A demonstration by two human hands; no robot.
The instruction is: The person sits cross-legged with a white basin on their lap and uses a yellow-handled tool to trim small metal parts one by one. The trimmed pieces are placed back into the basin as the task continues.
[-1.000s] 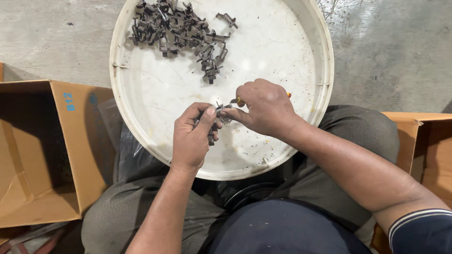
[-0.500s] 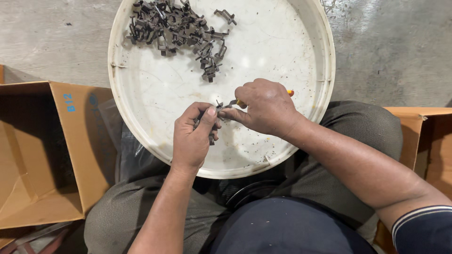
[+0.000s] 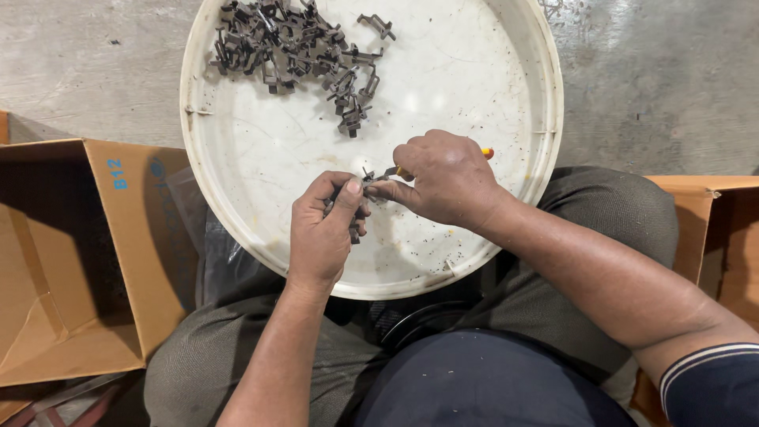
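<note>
Both my hands meet at the middle of the frame over the white tray [image 3: 237,261]: my left hand [image 3: 322,237] pinches a small dark clip [image 3: 357,207] steady while my right hand [image 3: 443,178], fingers curled tight, works a yellow-handled tool [image 3: 484,153] against it, the pile of clips [image 3: 296,47] lying upper left, clear of the work.

A small dark grey metal clip [image 3: 357,207] sits pinched above the round white plastic tray [image 3: 261,158], touched by a slim metal-tipped tool with an orange-yellow handle [image 3: 484,153].
</note>
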